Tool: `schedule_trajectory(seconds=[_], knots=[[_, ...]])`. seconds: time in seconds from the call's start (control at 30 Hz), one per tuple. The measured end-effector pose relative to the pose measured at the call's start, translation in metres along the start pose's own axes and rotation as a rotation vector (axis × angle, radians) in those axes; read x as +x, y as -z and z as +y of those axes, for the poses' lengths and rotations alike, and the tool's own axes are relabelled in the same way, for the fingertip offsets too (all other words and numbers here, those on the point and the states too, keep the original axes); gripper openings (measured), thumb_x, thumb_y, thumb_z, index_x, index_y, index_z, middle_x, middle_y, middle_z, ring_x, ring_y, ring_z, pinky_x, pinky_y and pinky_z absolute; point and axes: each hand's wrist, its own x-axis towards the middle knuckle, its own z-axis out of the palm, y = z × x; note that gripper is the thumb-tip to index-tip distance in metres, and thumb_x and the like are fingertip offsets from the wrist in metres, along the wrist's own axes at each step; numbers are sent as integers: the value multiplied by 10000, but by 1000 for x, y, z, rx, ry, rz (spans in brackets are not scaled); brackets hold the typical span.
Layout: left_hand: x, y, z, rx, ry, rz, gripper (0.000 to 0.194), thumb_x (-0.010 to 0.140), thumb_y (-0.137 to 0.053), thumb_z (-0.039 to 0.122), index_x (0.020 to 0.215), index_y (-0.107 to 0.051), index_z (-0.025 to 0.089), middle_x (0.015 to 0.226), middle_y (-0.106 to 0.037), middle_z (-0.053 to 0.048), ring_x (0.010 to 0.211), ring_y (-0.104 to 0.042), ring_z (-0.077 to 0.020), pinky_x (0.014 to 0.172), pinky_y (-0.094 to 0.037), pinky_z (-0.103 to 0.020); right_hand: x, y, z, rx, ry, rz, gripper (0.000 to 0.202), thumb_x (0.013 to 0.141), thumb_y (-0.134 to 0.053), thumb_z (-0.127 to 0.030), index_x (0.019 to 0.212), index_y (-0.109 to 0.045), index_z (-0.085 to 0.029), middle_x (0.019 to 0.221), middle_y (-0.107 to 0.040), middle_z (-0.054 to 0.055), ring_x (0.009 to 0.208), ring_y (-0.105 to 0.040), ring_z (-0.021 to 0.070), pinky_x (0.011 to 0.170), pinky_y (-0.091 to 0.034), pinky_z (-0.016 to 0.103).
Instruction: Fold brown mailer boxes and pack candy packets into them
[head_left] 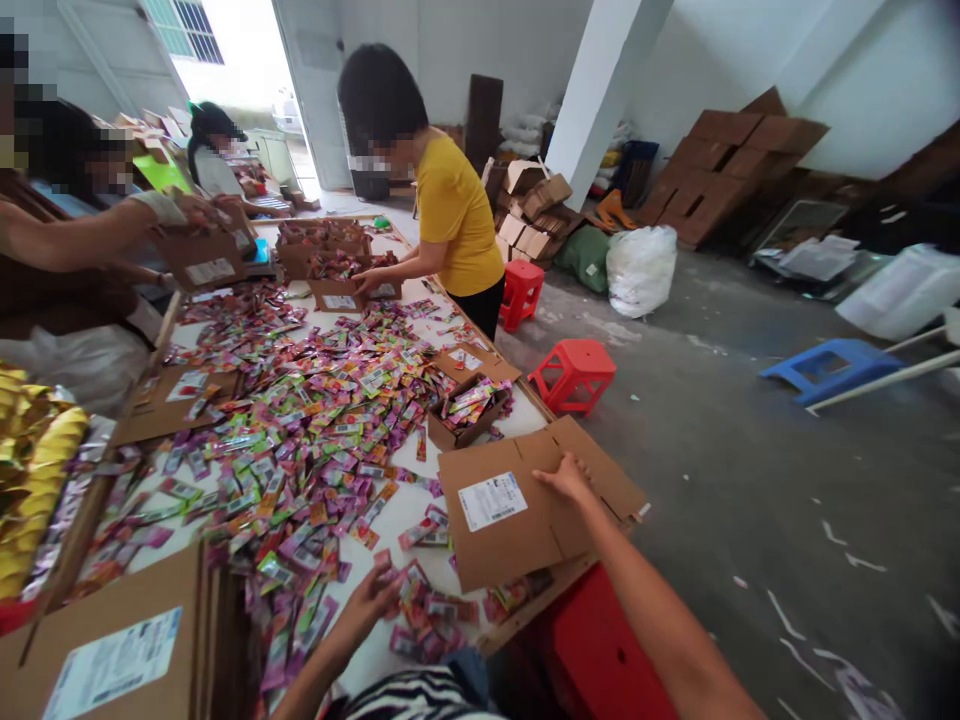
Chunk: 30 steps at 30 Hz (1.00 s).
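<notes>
My right hand (568,478) rests on a flat, folded cardboard box (525,535) with a white label, lying at the table's right edge; its fingers are spread. My left hand (375,592) is low over the table, beside loose small packets (427,605), with its fingers slightly curled and apart. Nothing shows clearly in its grasp. A large heap of colourful packets (322,420) covers the middle of the table. Just beyond the flat box stands a small open box (469,410) filled with packets.
Folded boxes (112,640) are stacked at the lower left. A person in a yellow shirt (461,215) handles filled boxes (337,290) across the table; other people are at the left. Red stools (574,375) stand on the right, and another (607,640) is near my right arm.
</notes>
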Motion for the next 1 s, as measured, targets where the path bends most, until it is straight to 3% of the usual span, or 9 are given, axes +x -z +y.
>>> schedule_trajectory(seconds=[0.1, 0.2, 0.3, 0.4, 0.53, 0.67, 0.77, 0.9, 1.0], knots=[[23, -41, 26, -107, -18, -108, 947, 469, -784, 646, 1247, -493, 191, 1293, -568, -193, 1158, -563, -310, 939, -445, -408, -23, -11, -10, 142, 54, 66, 653, 696, -680, -416, 1236, -495, -100, 1251, -521, 242, 1183, -510, 359, 979, -376, 481], [30, -67, 39, -198, -31, -200, 896, 445, -828, 574, 1197, -530, 189, 1316, -549, -197, 1203, -531, -334, 948, -449, -424, -31, -8, -12, 232, 114, 140, 514, 764, -578, -361, 1204, -505, -106, 1191, -567, 196, 1100, -562, 288, 923, -432, 378], [23, -81, 41, -254, -50, -256, 814, 442, -844, 534, 1100, -545, 160, 1226, -598, -210, 1144, -574, -348, 939, -467, -444, -32, 4, -10, 253, 142, 212, 461, 791, -523, -349, 1180, -526, -103, 1170, -572, 189, 1103, -544, 284, 943, -416, 364], [12, -85, 40, -264, -89, -250, 705, 468, -860, 479, 1001, -542, 146, 1152, -619, -215, 1143, -567, -367, 942, -468, -464, -35, 20, -13, 266, 189, 300, 455, 799, -510, -369, 1167, -550, -104, 1150, -565, 192, 1113, -514, 301, 980, -382, 392], [-3, -90, 49, -308, -157, -219, 679, 505, -856, 453, 1007, -486, 184, 1243, -570, -187, 1218, -514, -339, 963, -464, -414, -47, 33, -30, 245, 318, 465, 596, 774, -565, -451, 1247, -496, -96, 1194, -514, 201, 1150, -458, 324, 1003, -357, 434], [-14, -106, 77, -324, -157, -304, 708, 565, -809, 520, 1117, -488, 214, 1224, -608, -148, 1099, -593, -309, 852, -517, -398, -59, 42, -48, 252, 358, 520, 535, 769, -581, -466, 1169, -537, -113, 1193, -508, 190, 1153, -447, 322, 1020, -339, 461], [-13, -114, 104, -288, -173, -353, 541, 596, -762, 583, 904, -614, 163, 1109, -665, -130, 1041, -606, -292, 815, -511, -356, -62, 53, -54, 363, 414, 543, 423, 815, -526, -469, 1086, -574, -148, 1177, -534, 162, 1151, -465, 284, 1024, -348, 435], [1, -95, 122, -317, -190, -293, 447, 622, -740, 572, 755, -581, 177, 1296, -572, -84, 1175, -538, -260, 918, -468, -330, -54, 66, -37, 470, 345, 726, 461, 875, -427, -443, 1188, -515, -116, 1214, -530, 186, 1181, -457, 268, 1034, -340, 422], [7, -76, 112, -295, -90, -323, 520, 590, -769, 565, 912, -566, 211, 1371, -509, -105, 1137, -578, -287, 930, -474, -425, -49, 56, -11, 323, 154, 567, 506, 872, -435, -439, 1237, -507, -96, 1263, -512, 209, 1209, -450, 306, 1030, -329, 460]])
